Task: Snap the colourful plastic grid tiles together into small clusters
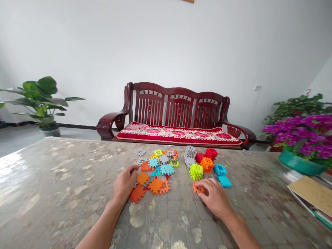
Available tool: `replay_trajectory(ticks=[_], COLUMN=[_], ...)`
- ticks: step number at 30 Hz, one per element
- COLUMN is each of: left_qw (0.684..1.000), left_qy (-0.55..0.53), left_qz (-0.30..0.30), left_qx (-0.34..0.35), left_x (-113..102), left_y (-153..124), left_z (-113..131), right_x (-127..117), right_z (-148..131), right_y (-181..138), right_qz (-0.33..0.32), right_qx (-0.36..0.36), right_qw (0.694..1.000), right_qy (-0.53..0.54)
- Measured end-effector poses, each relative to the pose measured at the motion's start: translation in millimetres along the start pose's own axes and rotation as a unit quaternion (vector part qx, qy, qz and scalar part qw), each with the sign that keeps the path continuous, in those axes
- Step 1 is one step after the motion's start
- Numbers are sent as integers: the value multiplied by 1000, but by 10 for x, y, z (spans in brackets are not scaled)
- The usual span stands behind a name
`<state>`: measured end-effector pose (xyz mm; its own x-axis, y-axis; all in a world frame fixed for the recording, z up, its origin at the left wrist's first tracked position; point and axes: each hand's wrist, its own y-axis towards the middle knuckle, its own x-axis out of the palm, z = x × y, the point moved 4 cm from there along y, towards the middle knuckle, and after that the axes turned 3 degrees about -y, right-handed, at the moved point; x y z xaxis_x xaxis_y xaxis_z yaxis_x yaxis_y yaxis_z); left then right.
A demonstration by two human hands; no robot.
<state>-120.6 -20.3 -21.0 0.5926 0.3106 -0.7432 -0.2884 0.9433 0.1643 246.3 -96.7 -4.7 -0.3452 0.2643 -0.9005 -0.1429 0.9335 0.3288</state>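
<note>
At the left edge of a loose heap of toothed plastic building tiles, my left hand point(126, 183) rests on the table with fingers loosely bent and nothing visible in them. The heap mixes dark orange tiles point(137, 193), light blue tiles point(167, 169), grey and yellow-green ones. My right hand point(215, 197) has its thumb and fingers closed on an orange lattice tile point(197, 187) lying at the table surface. Just beyond it are stacks sorted by colour: yellow-green point(196, 171), orange point(207, 165), red point(211, 154), grey point(190, 152) and blue point(220, 169). My right hand partly hides a grey tile.
The table point(64, 193) has a patterned, shiny cover. At its right stand a teal pot point(301, 162) of purple flowers and a cardboard-coloured pad point(313, 193). Beyond the far edge is a wooden bench point(178, 107); a potted plant point(46, 100) stands at the left.
</note>
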Motion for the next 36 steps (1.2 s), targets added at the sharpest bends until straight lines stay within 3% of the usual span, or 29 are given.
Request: replay_trajectory(ticks=[7, 12, 16, 20, 26, 31, 36], left_qw=[1000, 998, 997, 996, 995, 996, 995], left_qy=[-21, -42, -43, -48, -52, -18, 44], left_qz=[-9, -28, -49, -51, -43, -22, 17], left_qx=[5, 23, 43, 50, 71, 83, 89], left_x=[24, 52, 62, 56, 91, 64, -20], left_y=[7, -2, -24, -33, -3, 10, -19], left_z=[2, 33, 67, 77, 40, 17, 20], right_x=[36, 106, 300, 590, 914, 866, 792], right_z=[-93, -439, -777, -962, -1070, -1127, -968], right_y=[-10, 84, 319, 601, 687, 640, 691], right_qz=[-3, 11, 7, 41, 65, 46, 117], right_qx=[-25, -45, -67, -70, -41, -70, -24], right_qw=[1000, 997, 993, 992, 993, 984, 978], right_qy=[18, 60, 97, 97, 90, 158, 171])
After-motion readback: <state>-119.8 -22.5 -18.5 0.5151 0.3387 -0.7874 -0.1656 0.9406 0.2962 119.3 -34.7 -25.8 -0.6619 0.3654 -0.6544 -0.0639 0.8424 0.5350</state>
